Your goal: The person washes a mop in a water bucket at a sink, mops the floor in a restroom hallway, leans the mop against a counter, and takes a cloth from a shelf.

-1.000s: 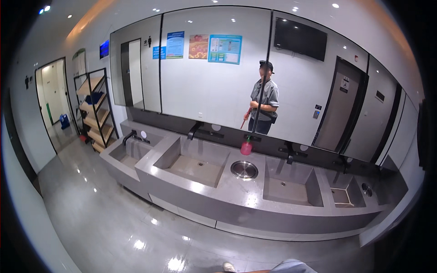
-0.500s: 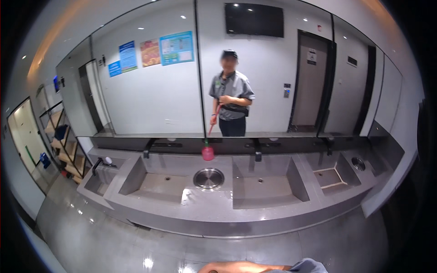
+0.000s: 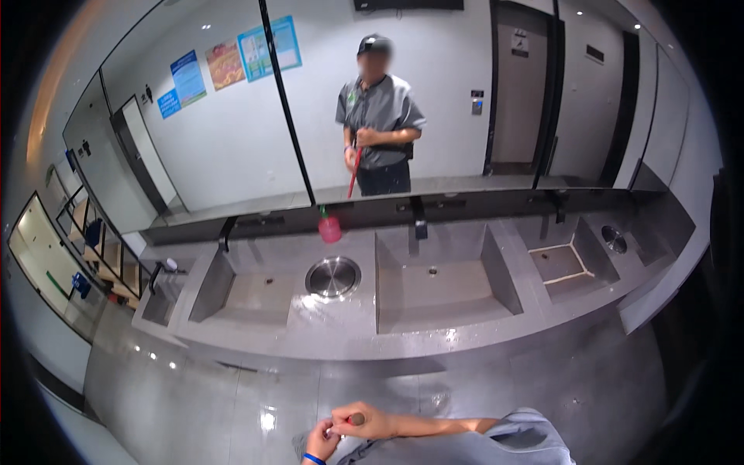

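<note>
My right hand [image 3: 366, 420], low in the picture, is wrapped round the top of a red pole; its rounded brownish end [image 3: 356, 419] pokes up out of the fist. Close against it on the left is my left hand [image 3: 321, 440], fingers curled, a blue band on the wrist. In the mirror [image 3: 232, 147] both hands show at the red pole [image 3: 353, 174], the left lower than the right. The pole's lower end is hidden. Beyond the hands stands a grey counter [image 3: 333, 341] with several sunken basins.
A pink bottle with a green top [image 3: 329, 227] stands at the counter's back, behind a round steel lid [image 3: 333, 277]. Black taps [image 3: 419, 221] overhang the basins. Shiny grey floor [image 3: 194, 403] lies before the counter. A shelf rack [image 3: 97, 240] and a doorway [image 3: 43, 256] are at left.
The view has tipped down, bringing both hands and the pole's end into sight. In the mirror, my left hand has moved up the pole, nearer the right, and my reflection is larger.
</note>
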The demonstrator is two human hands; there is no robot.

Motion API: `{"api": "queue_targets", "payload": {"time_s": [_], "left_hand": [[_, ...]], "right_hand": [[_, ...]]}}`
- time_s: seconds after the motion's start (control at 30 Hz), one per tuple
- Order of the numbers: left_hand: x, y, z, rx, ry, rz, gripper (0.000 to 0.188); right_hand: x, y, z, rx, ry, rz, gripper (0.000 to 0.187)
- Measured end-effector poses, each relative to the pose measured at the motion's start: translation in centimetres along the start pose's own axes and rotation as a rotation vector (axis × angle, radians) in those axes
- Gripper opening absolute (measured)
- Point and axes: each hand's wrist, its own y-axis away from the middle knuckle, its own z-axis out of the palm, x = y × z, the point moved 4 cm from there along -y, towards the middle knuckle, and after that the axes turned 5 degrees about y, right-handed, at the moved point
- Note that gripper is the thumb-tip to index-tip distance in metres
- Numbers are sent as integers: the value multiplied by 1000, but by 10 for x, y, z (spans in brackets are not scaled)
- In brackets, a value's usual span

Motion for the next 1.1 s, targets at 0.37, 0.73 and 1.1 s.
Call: {"api": "queue_targets", "payload": {"time_s": [0.37,0.73,1.1], "left_hand": [[259,64,-139,149,206,866,9],[385,190,-149,-535,967,1794,45],[372,214,-158,-534,1101,1944,49]], "right_hand": [[8,5,29,36,211,84,17],[-18,-17,64,11,336,-92,8],[-26,-26,84,-52,208,-78,5]]}}
